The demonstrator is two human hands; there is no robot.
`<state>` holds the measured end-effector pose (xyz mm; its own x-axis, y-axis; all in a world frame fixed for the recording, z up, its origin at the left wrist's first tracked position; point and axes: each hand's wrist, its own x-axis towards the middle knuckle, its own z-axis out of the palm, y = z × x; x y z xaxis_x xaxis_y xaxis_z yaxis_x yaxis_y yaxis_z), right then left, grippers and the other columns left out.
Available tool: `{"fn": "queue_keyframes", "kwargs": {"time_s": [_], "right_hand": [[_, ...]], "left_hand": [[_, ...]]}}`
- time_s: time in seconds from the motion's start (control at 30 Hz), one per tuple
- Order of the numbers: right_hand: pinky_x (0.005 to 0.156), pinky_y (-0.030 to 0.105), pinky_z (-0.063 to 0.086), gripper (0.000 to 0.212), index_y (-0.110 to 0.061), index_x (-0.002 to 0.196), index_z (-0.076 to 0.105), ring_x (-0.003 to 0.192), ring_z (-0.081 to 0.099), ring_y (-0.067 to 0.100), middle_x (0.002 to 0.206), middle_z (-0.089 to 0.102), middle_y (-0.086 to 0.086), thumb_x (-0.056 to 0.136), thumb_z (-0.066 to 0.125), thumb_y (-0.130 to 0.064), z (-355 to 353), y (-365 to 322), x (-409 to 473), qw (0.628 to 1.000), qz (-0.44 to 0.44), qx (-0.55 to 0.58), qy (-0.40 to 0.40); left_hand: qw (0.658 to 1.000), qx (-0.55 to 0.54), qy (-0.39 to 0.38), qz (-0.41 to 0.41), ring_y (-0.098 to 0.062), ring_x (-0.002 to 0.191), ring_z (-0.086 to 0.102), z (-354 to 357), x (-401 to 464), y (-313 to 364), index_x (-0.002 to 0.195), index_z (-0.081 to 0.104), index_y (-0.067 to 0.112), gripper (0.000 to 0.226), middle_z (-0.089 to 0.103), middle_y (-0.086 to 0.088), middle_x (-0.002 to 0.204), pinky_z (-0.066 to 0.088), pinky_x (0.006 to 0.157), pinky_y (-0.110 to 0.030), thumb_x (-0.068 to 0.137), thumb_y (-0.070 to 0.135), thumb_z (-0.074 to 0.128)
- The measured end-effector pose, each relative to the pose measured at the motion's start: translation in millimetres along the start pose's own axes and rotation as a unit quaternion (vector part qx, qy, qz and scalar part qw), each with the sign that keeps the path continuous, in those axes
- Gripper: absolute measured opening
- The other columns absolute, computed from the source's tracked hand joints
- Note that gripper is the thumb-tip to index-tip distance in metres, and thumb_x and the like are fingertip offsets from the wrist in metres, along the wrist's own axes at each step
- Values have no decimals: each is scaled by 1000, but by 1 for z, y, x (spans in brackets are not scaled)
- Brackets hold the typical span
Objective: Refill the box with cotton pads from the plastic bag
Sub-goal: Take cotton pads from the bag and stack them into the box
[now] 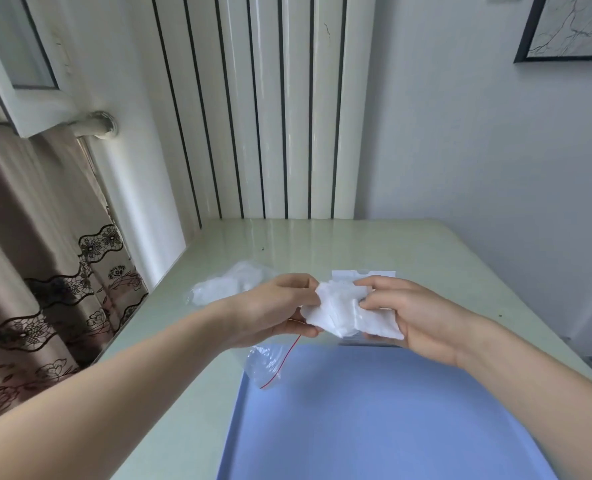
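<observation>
Pale green glossy table against a white ribbed radiator, patterned curtain to one side; landmark used below is the blue tray lying on the table nearest the camera.

Grip: both hands were raised above the far edge of the tray, meeting on one wad of cotton pads. Right hand had its fingers curled round the wad's right side, thumb on top. Left hand pinched the wad's left edge. A clear plastic bag with a red seal line hung below the left hand over the tray's far left corner, apparently held in that same hand (exact hold hidden by the palm).

Outward: behind the wad, just past the tray's far edge, a white rectangular item with a notch at its top, probably the box; mostly hidden, so whether it stood open could not be told. Further left of the tray, well apart, a second heap of white cotton in clear wrap.

Handling, judged: pads very light, soft, compressible; the stack looked fanned and uneven, so layers likely to slide or shed. Best held across the flat faces, thumb above and fingers below, squared up before insertion. Bag film limp and slippery; offers no support.
</observation>
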<state>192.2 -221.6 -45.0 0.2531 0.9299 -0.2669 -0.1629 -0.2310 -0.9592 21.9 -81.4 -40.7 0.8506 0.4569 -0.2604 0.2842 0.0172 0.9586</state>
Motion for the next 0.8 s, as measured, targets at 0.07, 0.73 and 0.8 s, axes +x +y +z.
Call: {"fn": "queue_keyframes", "kwargs": {"time_s": [0.07, 0.73, 0.8], "right_hand": [[72, 27, 56, 29, -9, 117, 66, 88, 69, 18, 101, 71, 6, 92, 55, 0, 1, 1, 2, 1000, -6, -7, 2], [90, 38, 54, 31, -4, 118, 57, 102, 71, 29, 112, 73, 15, 88, 63, 3, 20, -8, 15, 996, -26, -77, 23], [93, 40, 53, 33, -5, 118, 56, 105, 70, 30, 112, 73, 14, 87, 64, 3, 21, -9, 15, 996, -25, -84, 22]], "left_hand": [[998, 62, 23, 24, -16, 72, 63, -4, 3, -1, 101, 62, 4, 10, 63, -6, 84, 57, 76, -27, 96, 6, 53], [995, 65, 28, 67, -16, 84, 66, -11, 9, 1, 99, 68, 2, 21, 68, -12, 94, 58, 81, -30, 95, 17, 54], [989, 116, 42, 84, -15, 83, 66, -12, 10, -1, 96, 68, 10, 10, 69, -5, 91, 58, 88, -36, 92, 15, 61]]}}
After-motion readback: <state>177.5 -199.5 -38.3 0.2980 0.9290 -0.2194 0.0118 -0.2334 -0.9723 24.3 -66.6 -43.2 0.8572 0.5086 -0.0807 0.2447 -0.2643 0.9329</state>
